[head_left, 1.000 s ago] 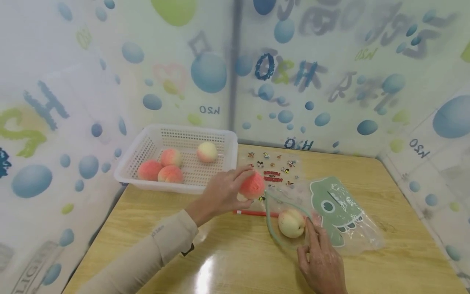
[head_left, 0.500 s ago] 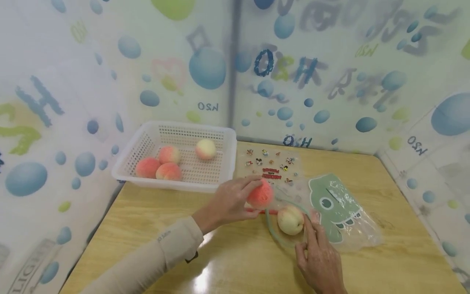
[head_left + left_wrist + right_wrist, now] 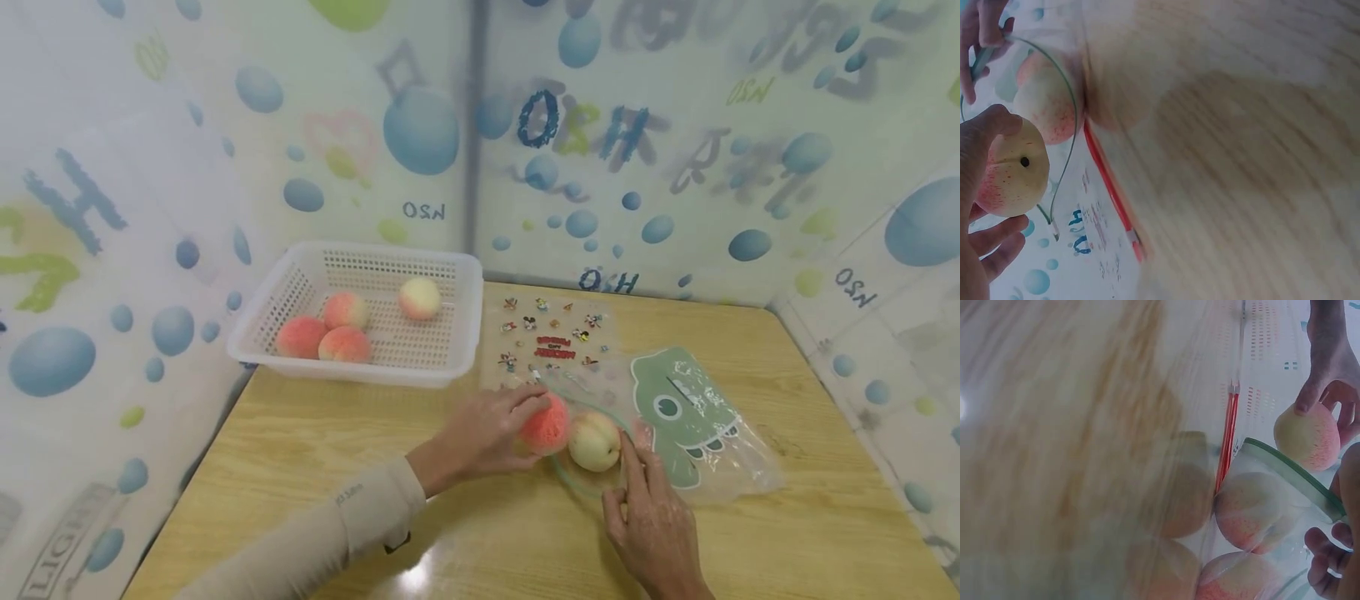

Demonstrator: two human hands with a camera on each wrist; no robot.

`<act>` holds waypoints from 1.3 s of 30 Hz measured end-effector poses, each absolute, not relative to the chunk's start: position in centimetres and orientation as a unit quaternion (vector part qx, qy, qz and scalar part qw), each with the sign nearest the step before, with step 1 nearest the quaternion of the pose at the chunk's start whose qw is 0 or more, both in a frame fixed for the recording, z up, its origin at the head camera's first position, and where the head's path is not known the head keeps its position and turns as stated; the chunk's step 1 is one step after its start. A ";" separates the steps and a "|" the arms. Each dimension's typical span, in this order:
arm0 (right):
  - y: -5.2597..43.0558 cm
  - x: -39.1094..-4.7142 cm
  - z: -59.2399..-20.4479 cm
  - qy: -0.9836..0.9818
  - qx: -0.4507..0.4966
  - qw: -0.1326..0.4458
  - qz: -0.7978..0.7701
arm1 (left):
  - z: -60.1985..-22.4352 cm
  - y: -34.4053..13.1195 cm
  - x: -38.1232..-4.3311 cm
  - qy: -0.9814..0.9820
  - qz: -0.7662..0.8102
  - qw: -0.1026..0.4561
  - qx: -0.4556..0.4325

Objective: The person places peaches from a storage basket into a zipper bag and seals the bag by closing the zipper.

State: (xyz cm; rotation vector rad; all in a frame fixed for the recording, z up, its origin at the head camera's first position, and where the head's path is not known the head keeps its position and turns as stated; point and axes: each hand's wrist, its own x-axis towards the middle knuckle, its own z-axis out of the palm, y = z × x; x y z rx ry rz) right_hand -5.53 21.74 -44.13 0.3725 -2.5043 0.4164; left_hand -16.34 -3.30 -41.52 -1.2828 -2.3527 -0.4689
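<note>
A pinkish-red peach is held between the thumb and fingers of my left hand, at the open mouth of a clear zip bag with a green dinosaur print. In the left wrist view this peach shows a dark stem pit. My right hand pinches the bag's green rim at the right side of its mouth. Just inside the mouth lies a pale peach. The right wrist view shows that peach and another peach through the clear plastic.
A white perforated basket stands at the back left, with several peaches in it. Behind my left hand, a second clear bag with cartoon prints and a red zip edge lies flat on the wooden table. Patterned walls enclose the table.
My left hand has carried its peach right and toward me, from over the cartoon bag to the dinosaur bag's mouth, beside the pale peach. My right hand stays on the rim.
</note>
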 end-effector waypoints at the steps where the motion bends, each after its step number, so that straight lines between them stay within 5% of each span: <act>1: 21.7 -5.5 -44.2 -0.936 0.138 0.283 0.156 | -41.6 -3.2 -16.2 -0.846 -0.167 0.206 -0.463; 24: 21.3 -6.0 -44.7 -0.903 0.195 0.342 0.174 | -44.0 -1.3 -15.0 -0.824 -0.230 0.151 -0.495; 39: 21.0 -5.4 -44.6 -0.899 0.202 0.338 0.192 | -44.2 1.0 -14.2 -0.794 -0.269 0.187 -0.512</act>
